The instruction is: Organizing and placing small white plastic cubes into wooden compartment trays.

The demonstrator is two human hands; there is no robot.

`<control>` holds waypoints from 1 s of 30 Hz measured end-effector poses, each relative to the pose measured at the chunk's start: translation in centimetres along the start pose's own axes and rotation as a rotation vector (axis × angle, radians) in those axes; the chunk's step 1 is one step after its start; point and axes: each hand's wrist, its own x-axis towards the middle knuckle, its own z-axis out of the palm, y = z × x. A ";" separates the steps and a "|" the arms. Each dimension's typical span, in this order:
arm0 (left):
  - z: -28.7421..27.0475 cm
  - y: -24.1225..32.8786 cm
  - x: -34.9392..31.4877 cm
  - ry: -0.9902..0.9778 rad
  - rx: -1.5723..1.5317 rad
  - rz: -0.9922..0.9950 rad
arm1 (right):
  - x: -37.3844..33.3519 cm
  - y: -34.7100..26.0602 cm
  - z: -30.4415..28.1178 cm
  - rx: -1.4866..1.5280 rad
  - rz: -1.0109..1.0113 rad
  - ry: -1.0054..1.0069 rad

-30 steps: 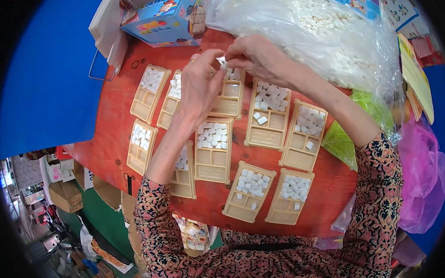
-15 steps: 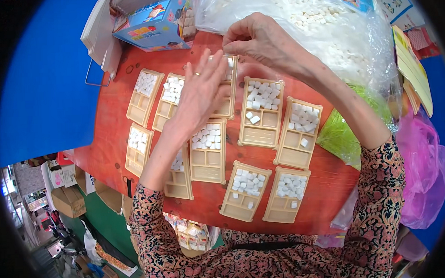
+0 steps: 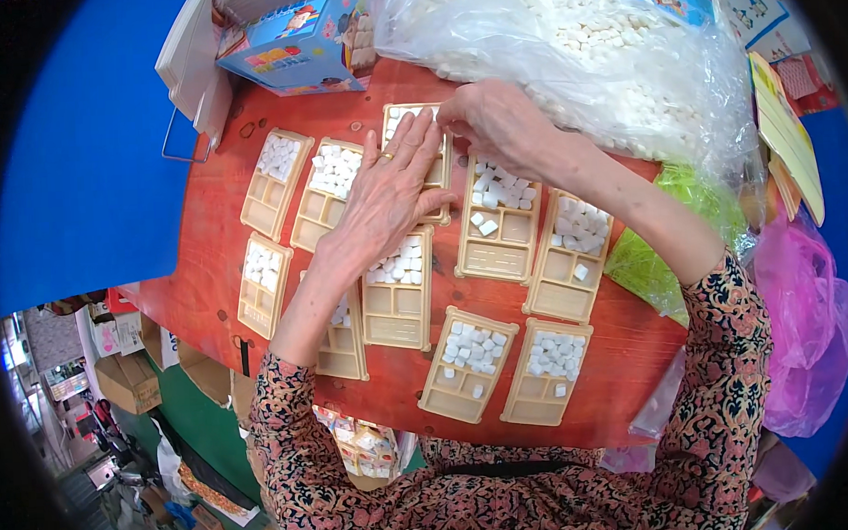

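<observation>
Small compartment trays of beige plastic lie on the red table, each with white cube-shaped pieces in its large upper section. My left hand [image 3: 390, 180] is spread flat over a far middle tray [image 3: 437, 176], its fingers stretched across the white pieces there and hiding much of them. At that tray's upper right corner is my right hand [image 3: 496, 122], fingers curled and pressed together; what they hold, if anything, is hidden. Just right of my hands lies another tray [image 3: 494, 258], with two white pieces in a smaller section. A further tray [image 3: 398, 322] sits under my left wrist.
A large clear plastic bag [image 3: 491, 38] of white pieces covers the far side of the red table [image 3: 391, 397]. A blue box [image 3: 290, 50] stands at the far left. Green plastic [image 3: 643, 257] and a pink bag [image 3: 805, 336] are on the right. Cardboard boxes [image 3: 129, 383] stand lower left.
My right hand has come down from above the far table edge to the tray's upper right corner. My left hand has flattened over the tray, its thumb now out to the right.
</observation>
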 end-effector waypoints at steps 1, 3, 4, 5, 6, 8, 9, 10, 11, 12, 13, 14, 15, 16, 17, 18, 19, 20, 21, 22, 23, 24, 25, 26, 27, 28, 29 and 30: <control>0.1 0.0 0.0 -0.004 -0.019 -0.002 | 0.0 0.1 0.3 -0.056 -0.038 0.019; 0.1 -0.4 -0.2 0.013 -0.046 -0.035 | 0.0 0.4 0.6 -0.114 -0.076 0.038; -0.1 -0.6 -0.4 0.028 -0.069 -0.068 | 0.0 0.4 0.7 -0.117 -0.093 0.078; -0.4 -0.9 -0.7 0.029 -0.068 -0.070 | 0.0 0.5 0.8 -0.120 -0.110 0.118; -0.8 -1.3 -0.8 0.059 -0.080 -0.058 | -0.1 0.6 0.9 -0.119 -0.112 0.118; -1.3 -1.6 -0.9 0.091 -0.090 -0.051 | -0.1 0.2 0.5 -0.079 -0.148 0.115; -1.3 -1.6 -0.8 0.063 -0.049 -0.033 | 0.0 0.1 0.3 -0.078 -0.152 0.115; -1.2 -1.5 -0.6 0.034 -0.010 -0.011 | 0.1 0.0 0.0 -0.089 -0.140 0.057; -0.9 -1.4 -0.5 0.034 -0.012 -0.010 | 0.1 -0.1 -0.1 -0.099 -0.128 -0.002; -0.6 -1.3 -0.5 -0.006 0.011 -0.018 | 0.1 -0.2 0.0 -0.100 -0.127 -0.003; -0.4 -1.1 -0.4 -0.046 0.034 -0.025 | 0.2 -0.5 0.2 -0.126 -0.133 0.036; -0.5 -1.1 -0.4 -0.047 0.032 -0.023 | 0.1 -0.7 0.3 -0.152 -0.138 0.075; -0.5 -1.1 -0.4 -0.021 0.027 -0.022 | 0.1 -0.7 0.2 -0.153 -0.136 0.075; -0.4 -1.1 -0.5 0.004 0.023 -0.024 | 0.1 -0.8 0.1 -0.139 -0.150 0.068; -0.4 -1.1 -0.5 0.003 0.024 -0.026 | 0.1 -0.9 0.0 -0.126 -0.163 0.061; -0.4 -1.2 -0.5 0.021 0.020 -0.026 | 0.1 -0.9 -0.1 -0.124 -0.164 0.061; -0.3 -1.2 -0.5 0.038 0.015 -0.025 | 0.1 -0.9 -0.2 -0.112 -0.197 0.107; -0.3 -1.2 -0.5 0.036 0.014 -0.027 | 0.1 -1.0 -0.3 -0.101 -0.230 0.153; -0.3 -1.3 -0.5 0.031 0.019 -0.023 | 0.1 -1.0 -0.4 -0.098 -0.229 0.152; -0.3 -1.3 -0.5 0.028 0.024 -0.017 | 0.2 -1.5 -0.9 -0.129 -0.175 0.040; -0.4 -1.2 -0.5 0.028 0.023 -0.017 | 0.3 -1.8 -1.1 -0.159 -0.119 -0.072; -0.4 -1.2 -0.5 0.006 0.011 -0.021 | 0.3 -1.8 -0.8 -0.158 -0.119 -0.072; -0.4 -1.1 -0.5 -0.015 -0.002 -0.025 | 0.3 -1.7 -0.3 -0.143 -0.126 -0.067; -0.5 -1.0 -0.4 -0.015 -0.003 -0.024 | 0.3 -1.6 0.0 -0.128 -0.134 -0.063; -0.5 -0.9 -0.4 -0.008 -0.006 -0.022 | 0.3 -1.3 0.1 -0.129 -0.133 -0.063; -0.6 -0.9 -0.5 -0.001 -0.006 -0.024 | 0.3 -1.0 0.1 -0.060 -0.139 0.025; -0.6 -1.0 -0.6 -0.002 -0.005 -0.027 | 0.4 -0.8 0.1 0.010 -0.145 0.112; -0.6 -1.1 -0.6 0.016 0.015 -0.021 | 0.7 -0.6 0.1 0.012 -0.148 0.112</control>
